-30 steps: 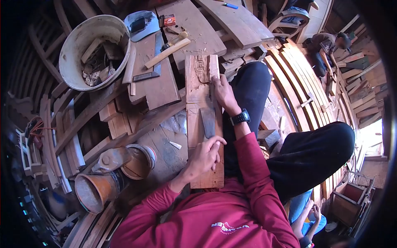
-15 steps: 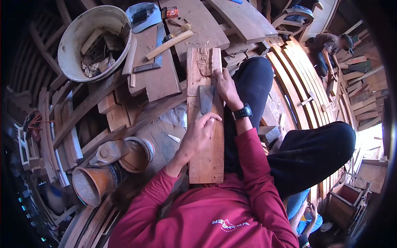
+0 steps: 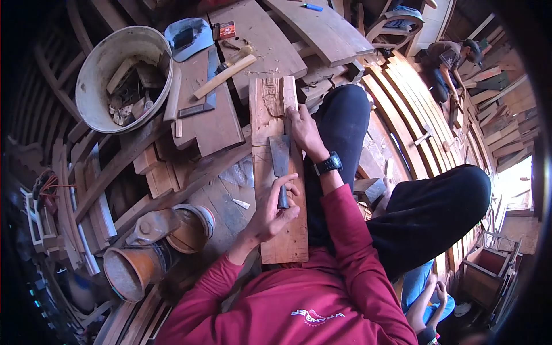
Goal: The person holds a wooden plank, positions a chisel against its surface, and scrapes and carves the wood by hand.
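Metal chisel [image 3: 280,155] at frame centre could skid up the board [image 3: 282,238] into the right hand [image 3: 306,134] clamped on its edge, if the left hand's [image 3: 266,218] loosely curled grip slips.

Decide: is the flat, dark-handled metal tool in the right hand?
No, the metal tool sits in the fingers of the left hand.

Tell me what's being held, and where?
Left hand: flat dark-grey metal tool, loosely, by its dark handle. Right hand: long brown wooden board, by its edge near the carved end.
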`<action>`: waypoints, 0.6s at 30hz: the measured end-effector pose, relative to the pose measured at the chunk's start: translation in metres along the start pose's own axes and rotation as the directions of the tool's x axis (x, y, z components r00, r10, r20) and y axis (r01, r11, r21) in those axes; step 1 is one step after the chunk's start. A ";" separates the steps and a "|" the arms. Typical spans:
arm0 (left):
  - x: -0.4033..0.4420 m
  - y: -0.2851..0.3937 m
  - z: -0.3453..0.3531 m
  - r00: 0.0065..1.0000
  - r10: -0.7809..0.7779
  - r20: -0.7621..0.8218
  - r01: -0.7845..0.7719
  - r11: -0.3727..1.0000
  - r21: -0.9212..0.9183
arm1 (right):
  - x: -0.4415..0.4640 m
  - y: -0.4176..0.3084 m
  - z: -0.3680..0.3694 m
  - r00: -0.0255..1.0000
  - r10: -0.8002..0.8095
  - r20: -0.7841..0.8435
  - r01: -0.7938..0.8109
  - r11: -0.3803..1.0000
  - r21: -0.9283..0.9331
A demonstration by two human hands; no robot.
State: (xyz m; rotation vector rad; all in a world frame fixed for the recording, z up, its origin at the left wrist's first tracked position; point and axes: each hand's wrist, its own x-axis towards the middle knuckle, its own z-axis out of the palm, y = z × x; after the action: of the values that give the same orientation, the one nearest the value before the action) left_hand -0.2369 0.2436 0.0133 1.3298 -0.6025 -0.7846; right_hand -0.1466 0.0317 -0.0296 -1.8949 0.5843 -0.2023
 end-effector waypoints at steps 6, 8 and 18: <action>-0.007 0.001 0.008 0.992 -0.072 -0.101 0.098 0.954 0.285 | -0.001 -0.001 -0.001 1.000 -0.014 0.001 0.014 1.000 0.025; -0.006 0.001 0.011 0.984 -0.110 -0.140 0.145 0.951 0.271 | 0.000 0.002 0.001 1.000 -0.028 0.002 0.028 0.999 0.037; -0.002 0.008 0.021 0.966 -0.168 -0.197 0.197 0.971 0.137 | 0.003 0.004 0.004 0.999 -0.006 -0.041 0.006 1.000 -0.015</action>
State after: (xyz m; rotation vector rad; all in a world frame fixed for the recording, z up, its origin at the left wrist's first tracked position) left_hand -0.2533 0.2332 0.0248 1.5994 -0.4029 -0.7642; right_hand -0.1435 0.0325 -0.0351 -1.9110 0.6094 -0.2413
